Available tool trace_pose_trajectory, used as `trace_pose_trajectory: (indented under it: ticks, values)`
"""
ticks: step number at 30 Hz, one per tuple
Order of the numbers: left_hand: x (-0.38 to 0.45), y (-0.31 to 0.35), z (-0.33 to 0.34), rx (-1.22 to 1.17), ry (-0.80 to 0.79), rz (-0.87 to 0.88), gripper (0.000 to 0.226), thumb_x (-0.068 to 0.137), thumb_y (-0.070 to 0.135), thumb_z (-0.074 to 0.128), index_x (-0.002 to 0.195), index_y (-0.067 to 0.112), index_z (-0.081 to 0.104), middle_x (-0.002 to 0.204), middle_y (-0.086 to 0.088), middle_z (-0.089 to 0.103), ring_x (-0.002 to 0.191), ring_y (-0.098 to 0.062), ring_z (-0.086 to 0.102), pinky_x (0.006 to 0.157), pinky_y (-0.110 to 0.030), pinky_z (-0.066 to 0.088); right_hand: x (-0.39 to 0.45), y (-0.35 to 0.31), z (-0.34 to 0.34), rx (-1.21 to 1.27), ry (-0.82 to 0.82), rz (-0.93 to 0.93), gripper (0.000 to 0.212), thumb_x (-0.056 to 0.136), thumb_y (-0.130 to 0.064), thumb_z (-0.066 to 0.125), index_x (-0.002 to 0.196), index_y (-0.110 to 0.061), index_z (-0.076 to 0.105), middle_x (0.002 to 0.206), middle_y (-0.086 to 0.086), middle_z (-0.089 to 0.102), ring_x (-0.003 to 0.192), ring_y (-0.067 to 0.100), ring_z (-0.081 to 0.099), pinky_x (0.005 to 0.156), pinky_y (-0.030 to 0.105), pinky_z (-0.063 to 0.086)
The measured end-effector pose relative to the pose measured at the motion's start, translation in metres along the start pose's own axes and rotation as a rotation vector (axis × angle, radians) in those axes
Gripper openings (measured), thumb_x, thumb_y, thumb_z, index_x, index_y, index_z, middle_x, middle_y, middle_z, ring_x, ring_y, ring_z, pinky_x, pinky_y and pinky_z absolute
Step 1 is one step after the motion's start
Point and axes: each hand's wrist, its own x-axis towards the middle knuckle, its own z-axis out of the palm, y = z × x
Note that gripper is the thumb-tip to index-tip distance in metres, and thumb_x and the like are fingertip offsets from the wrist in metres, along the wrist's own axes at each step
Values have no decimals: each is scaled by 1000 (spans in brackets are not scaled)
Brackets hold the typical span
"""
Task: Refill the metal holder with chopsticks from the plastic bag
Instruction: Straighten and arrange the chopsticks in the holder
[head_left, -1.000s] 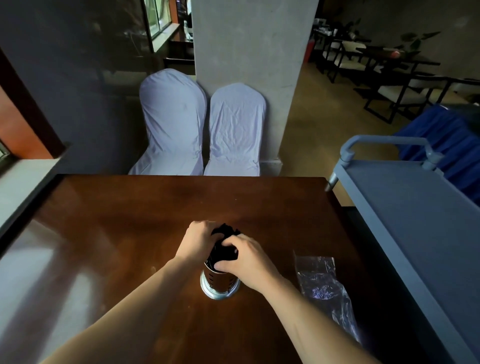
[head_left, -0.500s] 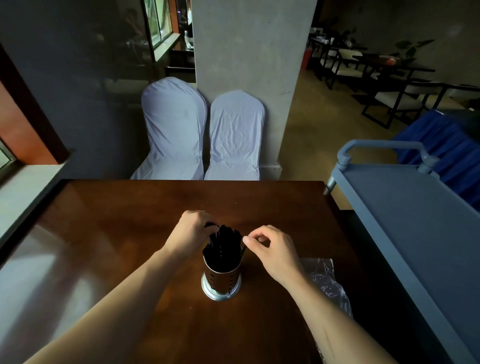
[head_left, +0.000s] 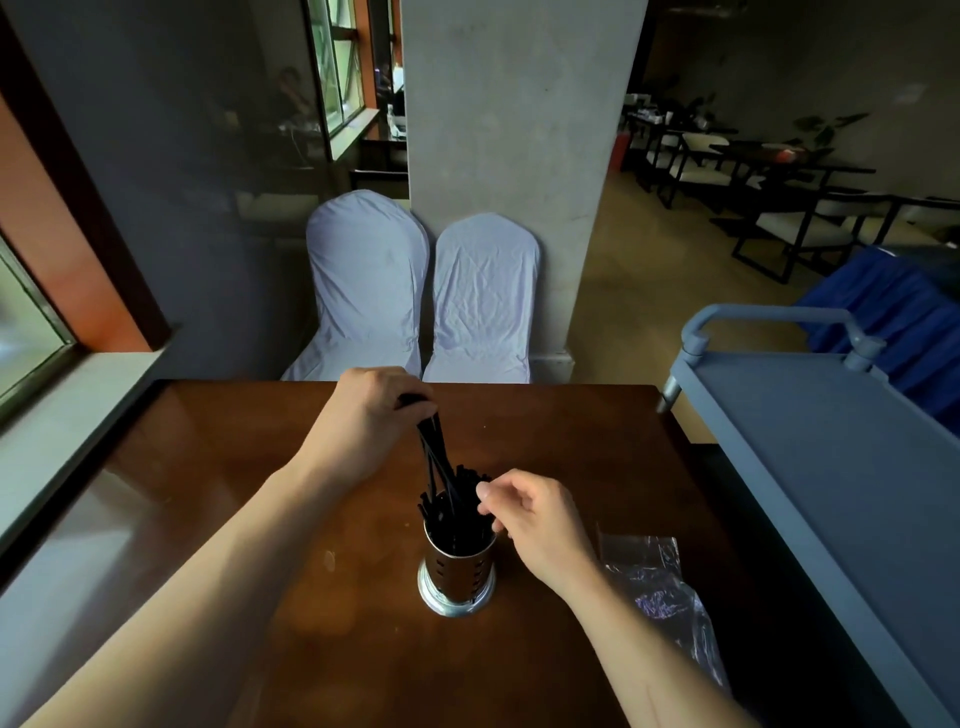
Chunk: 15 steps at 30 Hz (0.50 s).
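1. Head view: your left hand (head_left: 371, 415) is now rising above the metal holder (head_left: 457, 569), its fingers gripping the tops of a few black chopsticks (head_left: 435, 452) whose lower ends are still sitting inside the holder. Half a second ago that hand was lying low at the rim.
2. Your right hand (head_left: 535, 525) is hovering just beside the rim, fingers loosely curled and touching the packed tips; whether they are pinching one you cannot tell from here. A second ago both hands were covering the bundle.
3. The holder is looking full, so you are probably re-seating or levelling strays, near the end of the refill.
4. The plastic bag (head_left: 660, 597) is lying flat on the worktop (head_left: 234, 493) to your right, apparently emptied.
5. The holder is standing mid-worktop, well apart from every edge; open room is lying left and ahead. A grey cart (head_left: 831, 467) is crowding the right edge.
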Motion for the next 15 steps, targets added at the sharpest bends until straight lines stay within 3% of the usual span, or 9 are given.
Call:
trace_pose_trajectory:
  ticks: [5, 9, 12, 15]
  values:
    - [-1, 13, -13, -2, 22, 49, 5, 86, 12, 76, 90, 11, 79, 77, 5, 68, 60, 2, 58, 63, -20, 47, -7, -4, 17, 185, -45, 106, 31, 97, -36, 65, 83, -9, 72, 82, 8, 76, 63, 14, 65, 57, 30, 51]
    - [-6, 18, -19, -27, 37, 61, 5, 87, 11, 75, 90, 11, 79, 78, 4, 70, 62, 1, 60, 65, -28, 54, -20, -1, 33, 492, -172, 390, 61, 85, -60, 65, 104, -2, 67, 88, 17, 73, 70, 26, 69, 58, 34, 55]
    - [-9, 20, -23, -62, 78, 39, 8, 86, 12, 76, 93, 9, 79, 77, 2, 71, 62, -2, 63, 66, -31, 56, -29, 2, 49, 776, -331, 514, 80, 81, -63, 65, 131, -2, 52, 118, 24, 68, 95, 34, 75, 76, 37, 60]
    - [-14, 22, -26, -158, 149, -13, 9, 85, 13, 78, 93, 10, 78, 68, 2, 70, 53, -11, 64, 61, -28, 56, -28, -1, 65, 1102, -348, 551, 95, 81, -62, 60, 152, -6, 30, 139, 24, 58, 119, 36, 67, 95, 42, 56]
